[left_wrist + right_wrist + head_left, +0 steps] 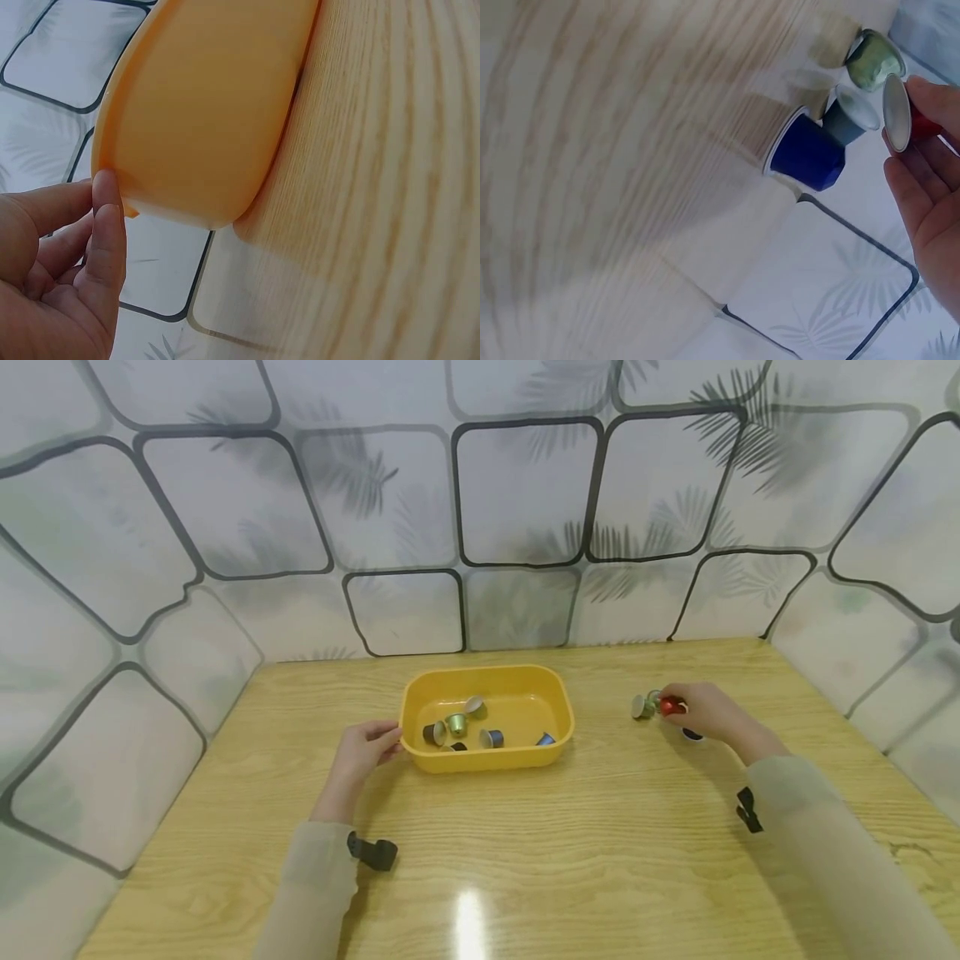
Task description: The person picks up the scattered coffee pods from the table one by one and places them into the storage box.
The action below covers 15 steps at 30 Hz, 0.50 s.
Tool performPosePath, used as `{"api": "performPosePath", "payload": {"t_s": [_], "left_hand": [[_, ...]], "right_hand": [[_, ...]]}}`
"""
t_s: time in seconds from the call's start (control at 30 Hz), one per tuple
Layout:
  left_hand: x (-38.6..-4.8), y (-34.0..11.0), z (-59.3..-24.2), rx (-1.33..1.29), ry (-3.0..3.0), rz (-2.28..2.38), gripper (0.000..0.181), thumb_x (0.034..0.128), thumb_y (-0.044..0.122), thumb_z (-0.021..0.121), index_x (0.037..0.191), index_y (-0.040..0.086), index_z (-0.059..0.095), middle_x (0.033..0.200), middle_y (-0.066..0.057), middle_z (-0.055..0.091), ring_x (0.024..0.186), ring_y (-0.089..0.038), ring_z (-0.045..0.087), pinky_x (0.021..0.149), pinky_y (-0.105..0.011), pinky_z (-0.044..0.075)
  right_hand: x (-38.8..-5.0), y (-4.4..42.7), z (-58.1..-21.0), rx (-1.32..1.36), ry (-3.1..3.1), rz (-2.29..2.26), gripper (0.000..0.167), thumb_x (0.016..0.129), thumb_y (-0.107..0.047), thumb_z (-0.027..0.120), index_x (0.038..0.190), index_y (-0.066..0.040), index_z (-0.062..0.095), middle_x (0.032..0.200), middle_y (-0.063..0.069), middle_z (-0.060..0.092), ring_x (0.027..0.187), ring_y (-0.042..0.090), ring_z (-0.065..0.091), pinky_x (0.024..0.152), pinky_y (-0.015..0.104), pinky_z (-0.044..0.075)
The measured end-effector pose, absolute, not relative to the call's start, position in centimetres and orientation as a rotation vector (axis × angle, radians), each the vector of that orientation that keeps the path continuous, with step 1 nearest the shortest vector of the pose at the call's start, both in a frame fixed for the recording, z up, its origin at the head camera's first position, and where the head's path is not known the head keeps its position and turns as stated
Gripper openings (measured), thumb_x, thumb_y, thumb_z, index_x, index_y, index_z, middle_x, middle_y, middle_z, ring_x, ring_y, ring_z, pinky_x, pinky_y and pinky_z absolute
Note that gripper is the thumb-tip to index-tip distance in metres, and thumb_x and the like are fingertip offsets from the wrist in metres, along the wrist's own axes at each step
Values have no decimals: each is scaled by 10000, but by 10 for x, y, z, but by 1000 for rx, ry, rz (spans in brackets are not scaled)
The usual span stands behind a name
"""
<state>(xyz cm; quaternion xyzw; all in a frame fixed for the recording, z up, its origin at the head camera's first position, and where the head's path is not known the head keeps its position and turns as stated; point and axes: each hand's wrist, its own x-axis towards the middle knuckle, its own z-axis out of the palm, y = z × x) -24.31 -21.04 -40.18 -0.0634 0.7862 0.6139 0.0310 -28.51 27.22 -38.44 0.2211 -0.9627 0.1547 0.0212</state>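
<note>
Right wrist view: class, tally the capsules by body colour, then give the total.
Red capsule, held in the right hand: 1
Dark blue capsule: 1
Green capsule: 1
Greyish capsule, exact shade unclear: 1
Total: 4

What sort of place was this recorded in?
Probably an indoor tabletop workspace, though the room itself is unclear: a wood-grain table, a patterned backdrop around its back and sides, and a yellow tray holding small capsules.
</note>
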Motion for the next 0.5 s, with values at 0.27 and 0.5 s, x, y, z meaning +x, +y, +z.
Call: {"api": "performPosePath", "payload": {"t_s": [0.27,0.5], "left_hand": [[-243,-211,-401,-196,2434,1884,310,892,107,534,1143,-74,535,1032,-190,583,712,-80,575,670,-196,495],[-244,-211,-402,-191,2438,1868,313,895,105,528,1151,-76,529,1050,-200,578,716,-82,575,675,-201,497]], "right_hand": [[-290,251,-382,727,-2971,530,328,790,-55,642,1083,65,557,957,188,602,845,316,566,715,448,464],[-291,226,-377,785,-2932,619,343,794,-72,649,1100,52,559,978,168,604,868,298,561,734,446,457]]}}
